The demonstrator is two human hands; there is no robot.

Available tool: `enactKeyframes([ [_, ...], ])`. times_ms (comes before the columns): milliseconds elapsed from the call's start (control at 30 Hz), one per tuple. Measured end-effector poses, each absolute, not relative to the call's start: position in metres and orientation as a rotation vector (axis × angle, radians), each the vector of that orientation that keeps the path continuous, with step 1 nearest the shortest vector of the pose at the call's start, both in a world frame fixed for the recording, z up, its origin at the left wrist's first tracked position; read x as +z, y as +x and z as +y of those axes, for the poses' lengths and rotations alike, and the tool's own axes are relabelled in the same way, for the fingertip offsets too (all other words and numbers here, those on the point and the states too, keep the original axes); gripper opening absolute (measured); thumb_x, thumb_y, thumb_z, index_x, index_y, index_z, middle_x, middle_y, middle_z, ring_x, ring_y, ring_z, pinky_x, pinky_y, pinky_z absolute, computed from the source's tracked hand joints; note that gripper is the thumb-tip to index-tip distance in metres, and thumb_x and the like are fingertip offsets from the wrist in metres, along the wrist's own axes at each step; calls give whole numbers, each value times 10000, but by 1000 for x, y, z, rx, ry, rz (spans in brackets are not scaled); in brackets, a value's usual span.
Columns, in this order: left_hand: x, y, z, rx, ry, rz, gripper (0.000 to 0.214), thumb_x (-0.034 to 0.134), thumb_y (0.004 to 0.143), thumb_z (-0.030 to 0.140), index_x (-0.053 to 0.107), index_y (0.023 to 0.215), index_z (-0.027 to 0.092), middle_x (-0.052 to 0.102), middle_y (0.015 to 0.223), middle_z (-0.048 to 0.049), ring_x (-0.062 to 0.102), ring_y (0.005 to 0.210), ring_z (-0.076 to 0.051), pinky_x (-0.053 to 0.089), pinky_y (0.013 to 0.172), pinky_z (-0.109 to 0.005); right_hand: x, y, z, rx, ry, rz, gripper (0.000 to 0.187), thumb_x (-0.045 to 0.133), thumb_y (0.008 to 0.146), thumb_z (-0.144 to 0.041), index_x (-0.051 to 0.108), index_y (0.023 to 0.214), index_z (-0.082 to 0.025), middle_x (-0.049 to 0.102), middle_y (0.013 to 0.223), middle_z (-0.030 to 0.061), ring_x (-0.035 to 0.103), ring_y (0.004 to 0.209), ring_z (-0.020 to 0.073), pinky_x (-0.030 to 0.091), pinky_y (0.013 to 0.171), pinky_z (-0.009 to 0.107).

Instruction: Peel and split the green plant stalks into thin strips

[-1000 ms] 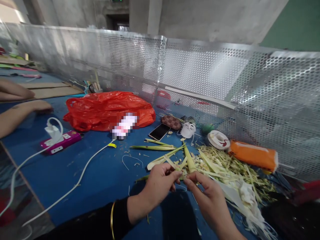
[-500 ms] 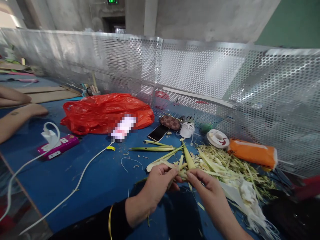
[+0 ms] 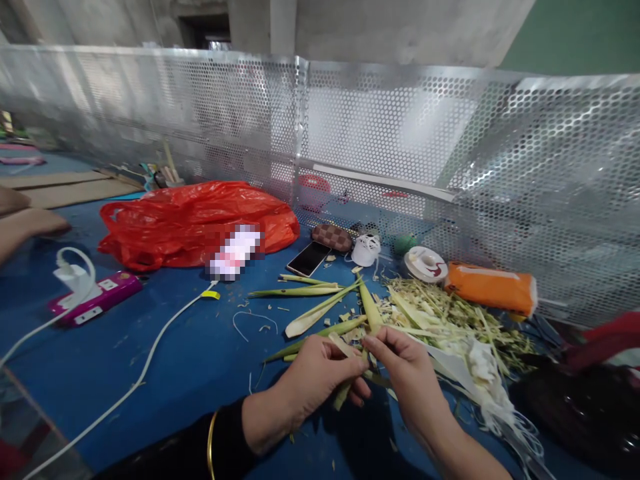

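While the left hand (image 3: pixel 320 372) and right hand (image 3: pixel 409 365) are clamping their fingers on a leaf (image 3: pixel 342 395), a spool (image 3: pixel 418 267) is showing a red mark (image 3: pixel 438 269), too small to read.

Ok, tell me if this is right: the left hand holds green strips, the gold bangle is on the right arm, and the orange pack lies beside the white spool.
No: the head view shows the gold bangle on the left arm. The left hand holds green strips; the orange pack is beside the white spool.
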State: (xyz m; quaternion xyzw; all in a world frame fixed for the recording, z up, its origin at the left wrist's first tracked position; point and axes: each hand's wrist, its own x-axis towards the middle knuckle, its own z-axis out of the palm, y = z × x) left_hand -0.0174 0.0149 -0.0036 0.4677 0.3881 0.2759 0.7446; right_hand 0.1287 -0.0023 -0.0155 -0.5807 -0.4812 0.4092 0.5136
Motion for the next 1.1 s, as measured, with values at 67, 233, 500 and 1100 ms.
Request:
enactKeyframes([
  [67, -3, -17, 15, 635, 1029, 851, 245, 700, 715, 344, 698, 683, 101, 676, 565, -53, 592, 497, -112, 446, 539, -217, -13, 131, -2, 874, -1436, -1250, 278, 596, 796, -372, 542, 591, -192, 515, 557, -22, 449, 563, 144, 358, 558, 272],
  [233, 1, -19, 20, 855, 863, 802, 263, 743, 689, 307, 728, 873, 119, 738, 770, -68, 662, 728, -148, 478, 715, -235, 3, 137, -11, 133, -1348, -1530, 93, 603, 817, -284, 647, 841, -206, 650, 878, 58, 575, 876, 228, 407, 799, 338],
  [500, 4, -19, 19, 1005, 803, 708, 269, 728, 702, 204, 701, 954, 115, 750, 802, -83, 688, 773, -175, 483, 835, -292, -12, 111, -17, 664, -1338, -1571, 124, 608, 814, -286, 697, 782, -206, 698, 835, 46, 638, 827, 210, 467, 766, 270],
  [1100, 10, -19, 14, 1041, 849, 800, 195, 701, 678, 142, 735, 868, 115, 741, 738, -78, 675, 830, -205, 489, 757, -280, -11, 107, -20, 951, -1346, -1391, 267, 615, 770, -342, 575, 565, -176, 519, 607, -7, 444, 621, 149, 398, 614, 246],
])
